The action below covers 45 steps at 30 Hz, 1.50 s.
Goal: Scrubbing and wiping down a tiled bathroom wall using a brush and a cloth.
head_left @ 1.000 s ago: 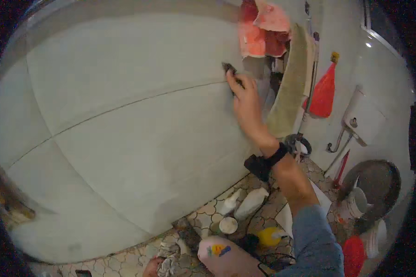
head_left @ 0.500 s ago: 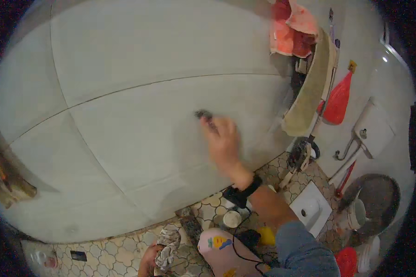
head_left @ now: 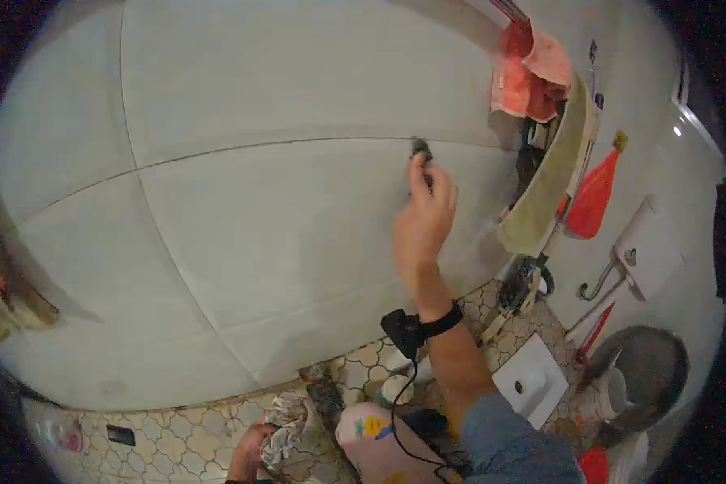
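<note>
My right hand is raised against a white tiled wall, its fingers closed around a small dark brush. The tip of that brush is at the dark horizontal joint between two tiles. A black strap with a small black box and a cable sits around my right wrist. Low down, my left hand is closed on a crumpled grey-and-white cloth, above the patterned floor. Part of the left hand is cut off by the lower edge.
To the right hang red cloths, a pale green cloth and a red bag. Below are a white squat toilet, a large dark basin and a white tub. A small black object lies on the floor at left.
My right hand has moved up and to the right with the brush, from the middle of a tile to the joint above it. The left hand still holds the cloth. The view has shifted slightly.
</note>
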Tool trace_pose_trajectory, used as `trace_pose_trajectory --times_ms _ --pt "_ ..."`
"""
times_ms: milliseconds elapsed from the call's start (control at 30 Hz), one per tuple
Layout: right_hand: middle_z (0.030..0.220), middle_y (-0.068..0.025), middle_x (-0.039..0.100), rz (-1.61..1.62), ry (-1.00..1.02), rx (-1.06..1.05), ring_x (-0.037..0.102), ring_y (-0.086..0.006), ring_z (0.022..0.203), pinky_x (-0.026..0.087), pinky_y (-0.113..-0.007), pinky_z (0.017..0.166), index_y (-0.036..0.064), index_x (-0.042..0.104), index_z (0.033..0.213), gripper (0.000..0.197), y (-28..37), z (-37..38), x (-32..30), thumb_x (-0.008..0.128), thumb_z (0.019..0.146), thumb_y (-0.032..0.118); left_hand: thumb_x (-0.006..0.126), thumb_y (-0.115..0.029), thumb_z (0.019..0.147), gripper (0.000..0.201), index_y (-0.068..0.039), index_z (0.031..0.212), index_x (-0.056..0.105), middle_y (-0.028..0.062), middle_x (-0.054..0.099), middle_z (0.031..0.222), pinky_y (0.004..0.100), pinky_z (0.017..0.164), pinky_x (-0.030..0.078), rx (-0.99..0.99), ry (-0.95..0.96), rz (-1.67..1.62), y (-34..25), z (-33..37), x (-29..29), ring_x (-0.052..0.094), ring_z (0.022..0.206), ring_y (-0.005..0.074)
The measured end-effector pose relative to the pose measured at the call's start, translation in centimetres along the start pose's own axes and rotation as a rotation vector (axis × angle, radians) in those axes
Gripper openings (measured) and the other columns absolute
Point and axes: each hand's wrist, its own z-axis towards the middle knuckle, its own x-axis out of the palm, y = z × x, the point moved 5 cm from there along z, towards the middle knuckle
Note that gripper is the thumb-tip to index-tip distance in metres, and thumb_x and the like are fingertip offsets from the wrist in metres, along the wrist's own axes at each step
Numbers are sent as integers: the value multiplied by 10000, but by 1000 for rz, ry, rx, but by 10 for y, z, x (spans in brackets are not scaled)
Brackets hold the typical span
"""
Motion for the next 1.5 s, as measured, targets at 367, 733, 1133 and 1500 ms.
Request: trace_pose_trajectory --times_ms 367,733,1133,1500 --pt "1023 -89 516 23 102 -130 481 -292 938 416 -387 807 99 521 1205 509 -9 -9 19 519 715 -40 473 52 712 476 -29 1181 497 130 606 1045 363 728 522 6 -178 186 -34 -49 52 621 869 260" --pt "1002 -69 532 83 13 -411 489 -276 901 421 -387 739 96 556 1149 426 37 3 13 530 730 21 536 -36 720 329 -43 1047 576 100 623 1003 330 737 503 135 52 472 -32 -34 28 613 867 218" --pt "909 -67 534 95 -165 -307 470 -257 891 402 -366 772 104 600 1132 485 12 10 12 489 713 -113 556 1 708 350 -52 1052 593 57 616 989 310 799 462 63 -2 322 -23 -30 24 575 924 172" --pt "926 9 512 243 228 -688 469 -226 873 391 -356 711 170 661 938 301 30 -161 39 581 685 29 509 2 749 324 -38 1067 553 51 610 867 307 622 490 63 -44 370 -29 -35 34 590 734 157"
